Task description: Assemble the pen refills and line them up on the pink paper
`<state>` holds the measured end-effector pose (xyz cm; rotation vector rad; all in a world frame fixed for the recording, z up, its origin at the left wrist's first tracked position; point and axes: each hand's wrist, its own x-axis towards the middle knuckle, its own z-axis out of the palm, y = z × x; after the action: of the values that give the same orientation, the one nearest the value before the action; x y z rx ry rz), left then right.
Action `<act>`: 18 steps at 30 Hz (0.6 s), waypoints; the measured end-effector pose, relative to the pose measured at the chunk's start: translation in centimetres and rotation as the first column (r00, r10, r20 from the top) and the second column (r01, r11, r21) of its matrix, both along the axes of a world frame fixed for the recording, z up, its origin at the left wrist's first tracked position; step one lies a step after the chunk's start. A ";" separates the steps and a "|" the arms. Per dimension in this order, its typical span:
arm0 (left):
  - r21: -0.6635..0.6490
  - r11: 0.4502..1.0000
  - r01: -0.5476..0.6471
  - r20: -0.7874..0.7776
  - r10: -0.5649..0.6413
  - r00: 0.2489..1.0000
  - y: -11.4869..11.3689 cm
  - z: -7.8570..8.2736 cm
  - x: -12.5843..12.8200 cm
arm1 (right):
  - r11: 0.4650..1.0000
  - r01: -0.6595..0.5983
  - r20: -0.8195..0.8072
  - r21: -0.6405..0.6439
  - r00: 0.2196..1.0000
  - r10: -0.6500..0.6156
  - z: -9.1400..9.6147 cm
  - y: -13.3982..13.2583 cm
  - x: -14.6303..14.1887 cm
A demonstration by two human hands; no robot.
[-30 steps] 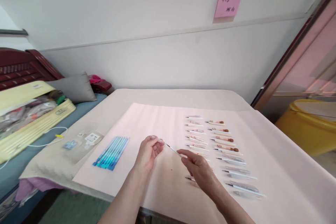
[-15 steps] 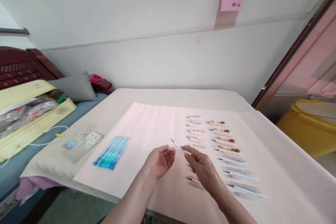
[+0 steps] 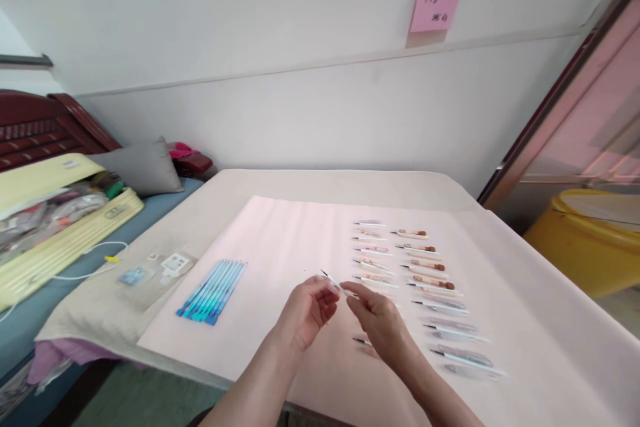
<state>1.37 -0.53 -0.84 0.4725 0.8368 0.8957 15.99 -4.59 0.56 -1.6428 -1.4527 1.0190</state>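
A thin white pen refill (image 3: 331, 277) with a dark tip slants up to the left between my two hands. My right hand (image 3: 374, 312) pinches its lower end between thumb and fingers. My left hand (image 3: 311, 312) is closed around its upper part, the thumb and fingertips at the shaft just below the dark tip; whether it also holds a small clear piece I cannot tell. Right of my hands lie two columns of refills laid beside pen bodies, some with brown tops (image 3: 439, 267) and some translucent (image 3: 453, 328). My right hand hides part of the nearer column.
A fan of blue pens (image 3: 213, 293) lies on the white sheet to the left. Beyond it is a clear plastic bag (image 3: 167, 273) with labels. A pale yellow box (image 3: 80, 233) stands at far left, a yellow bin (image 3: 575, 240) at right. A pink note (image 3: 438, 3) hangs on the wall.
My hands have come together. The refill has shifted slightly left and down, and its tip end now lies at my left fingertips, which were apart from it before.
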 end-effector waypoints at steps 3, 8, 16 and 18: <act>0.021 0.999 0.030 -0.046 -0.029 0.999 -0.3 0.1 0.3 | 0.998 -0.019 0.073 0.060 0.997 0.014 -0.6 0.0 -0.1; 0.014 0.999 0.049 -0.104 -0.047 0.993 -0.4 0.1 0.5 | 0.994 -0.041 0.134 0.097 0.991 0.028 -0.8 -0.1 -0.1; 0.007 0.999 0.051 -0.133 -0.049 0.990 -0.5 0.0 0.5 | 0.997 -0.061 0.022 0.042 0.998 0.060 0.1 -0.2 -0.4; 0.000 0.997 0.072 -0.133 -0.071 0.989 -0.7 0.0 0.7 | 0.997 -0.057 0.041 0.054 0.998 0.055 -0.1 -0.1 -0.3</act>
<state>2.12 -1.24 -0.86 0.5678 0.9337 0.8070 15.67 -4.69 0.50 -1.5995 -1.5467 0.9736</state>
